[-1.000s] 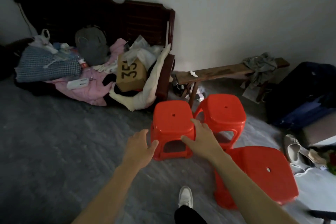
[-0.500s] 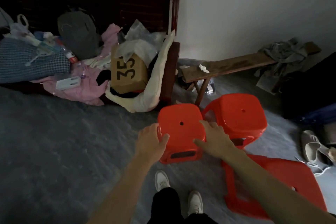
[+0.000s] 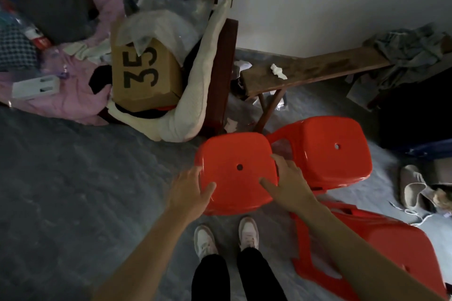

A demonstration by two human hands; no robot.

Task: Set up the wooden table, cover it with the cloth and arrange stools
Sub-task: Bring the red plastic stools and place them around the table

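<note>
1. On the grey concrete floor (image 3: 73, 190), directly ahead of the person's pale shoes (image 3: 226, 237), stands the small glossy red plastic stool (image 3: 236, 171) with a round hole in the middle of its square seat.
2. The left hand (image 3: 189, 190) grips the seat's left edge, thumb lying on top and the other fingers curled down over the rim; the right hand (image 3: 287, 184) does the same on the right edge, thumb on the seat, fingers wrapped over the side.
3. A second red plastic stool (image 3: 327, 151) stands just beside the first on its right, the two nearly touching, and a larger red plastic stool (image 3: 381, 252) lies tipped on its side by the right forearm.
4. Neither the wooden table nor the cloth can be made out for certain here, so the step in hand looks like fetching stools.
5. To do it well, I would keep both grips level and opposite each other so the light seat rises flat rather than tipping.
6. Lift straight up before swinging away: the neighbouring stool sits close enough for a leg to catch it.
7. Mind the low wooden bench (image 3: 313, 69) just behind and the heaped clutter with the brown cardboard box marked 35 (image 3: 144, 76) on the left; draw the stool back towards the feet, where the floor is freer.
8. The smooth plastic may slip, so fingertips should hook under the rim.
</note>
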